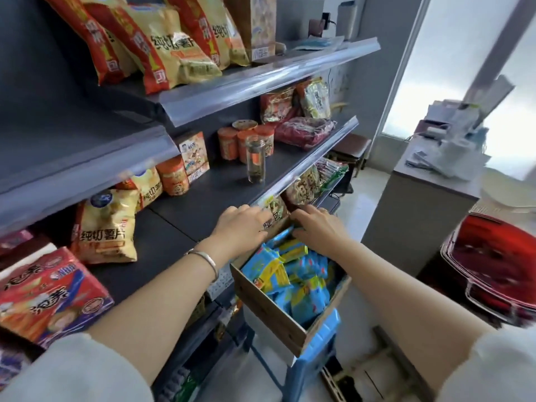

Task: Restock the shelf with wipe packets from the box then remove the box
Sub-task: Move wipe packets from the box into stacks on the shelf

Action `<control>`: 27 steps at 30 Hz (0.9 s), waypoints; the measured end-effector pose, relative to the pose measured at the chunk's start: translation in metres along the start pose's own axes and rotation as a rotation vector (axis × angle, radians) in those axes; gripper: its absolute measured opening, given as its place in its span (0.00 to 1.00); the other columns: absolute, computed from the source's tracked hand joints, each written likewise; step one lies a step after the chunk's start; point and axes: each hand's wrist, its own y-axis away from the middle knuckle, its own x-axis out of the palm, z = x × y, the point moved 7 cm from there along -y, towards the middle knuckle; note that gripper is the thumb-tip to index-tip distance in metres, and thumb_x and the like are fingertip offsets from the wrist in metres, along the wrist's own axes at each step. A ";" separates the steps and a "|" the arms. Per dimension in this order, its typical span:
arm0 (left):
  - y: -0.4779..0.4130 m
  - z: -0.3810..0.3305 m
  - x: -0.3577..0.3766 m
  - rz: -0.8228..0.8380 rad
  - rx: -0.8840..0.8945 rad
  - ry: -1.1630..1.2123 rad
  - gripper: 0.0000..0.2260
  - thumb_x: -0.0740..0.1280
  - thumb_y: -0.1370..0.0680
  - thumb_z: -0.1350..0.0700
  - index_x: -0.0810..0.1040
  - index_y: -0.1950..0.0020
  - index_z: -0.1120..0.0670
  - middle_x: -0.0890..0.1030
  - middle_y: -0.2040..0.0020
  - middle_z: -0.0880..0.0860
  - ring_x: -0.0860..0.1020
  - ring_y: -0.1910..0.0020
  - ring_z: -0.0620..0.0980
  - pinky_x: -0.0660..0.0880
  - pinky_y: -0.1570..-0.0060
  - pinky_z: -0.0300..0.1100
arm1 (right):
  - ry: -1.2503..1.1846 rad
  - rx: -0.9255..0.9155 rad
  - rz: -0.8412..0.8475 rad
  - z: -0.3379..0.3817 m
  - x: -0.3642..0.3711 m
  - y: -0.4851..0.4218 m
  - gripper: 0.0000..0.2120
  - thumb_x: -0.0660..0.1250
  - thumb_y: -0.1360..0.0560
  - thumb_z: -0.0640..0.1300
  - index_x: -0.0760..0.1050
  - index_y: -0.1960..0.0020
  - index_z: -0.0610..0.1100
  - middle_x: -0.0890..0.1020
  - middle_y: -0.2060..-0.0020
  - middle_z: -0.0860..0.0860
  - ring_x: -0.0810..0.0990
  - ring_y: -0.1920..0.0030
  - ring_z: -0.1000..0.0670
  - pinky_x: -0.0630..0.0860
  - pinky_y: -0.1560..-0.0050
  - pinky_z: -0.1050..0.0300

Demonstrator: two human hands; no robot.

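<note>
A brown cardboard box [262,307] full of blue and yellow wipe packets [301,285] rests on a blue plastic stool [311,353] against the shelf front. My left hand [242,224] and my right hand [319,227] are both at the box's far end, fingers curled down over its far flap [274,210] and the top packets. Whether either hand grips a packet is hidden by the fingers. The dark shelf [185,227] beside the box has bare space between a chip bag [106,227] and the box.
A clear glass jar [255,158], orange cups [232,142] and snack boxes stand further back on the same shelf. A red noodle pack [49,294] lies at the near left. Red baskets [493,265] and a grey counter [420,204] are to the right.
</note>
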 end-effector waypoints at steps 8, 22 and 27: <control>-0.079 0.009 0.084 0.216 0.115 0.053 0.13 0.62 0.22 0.51 0.71 0.37 0.48 0.74 0.40 0.50 0.70 0.37 0.52 0.66 0.42 0.48 | -0.034 0.183 0.191 -0.057 0.061 -0.033 0.19 0.62 0.23 0.51 0.67 0.33 0.51 0.73 0.43 0.47 0.74 0.42 0.41 0.76 0.50 0.46; -0.095 0.031 0.237 0.567 -0.037 0.171 0.17 0.61 0.22 0.63 0.67 0.33 0.58 0.72 0.38 0.58 0.71 0.38 0.58 0.73 0.42 0.52 | -0.052 0.258 0.370 -0.078 0.152 -0.073 0.23 0.64 0.23 0.50 0.65 0.29 0.51 0.71 0.39 0.46 0.70 0.37 0.41 0.72 0.46 0.48; -0.101 0.027 0.248 0.487 -0.173 0.179 0.16 0.61 0.21 0.63 0.65 0.34 0.60 0.70 0.37 0.59 0.75 0.42 0.60 0.74 0.50 0.50 | -0.023 0.239 0.348 -0.076 0.175 -0.093 0.21 0.63 0.24 0.49 0.67 0.32 0.50 0.71 0.40 0.46 0.69 0.37 0.41 0.71 0.46 0.47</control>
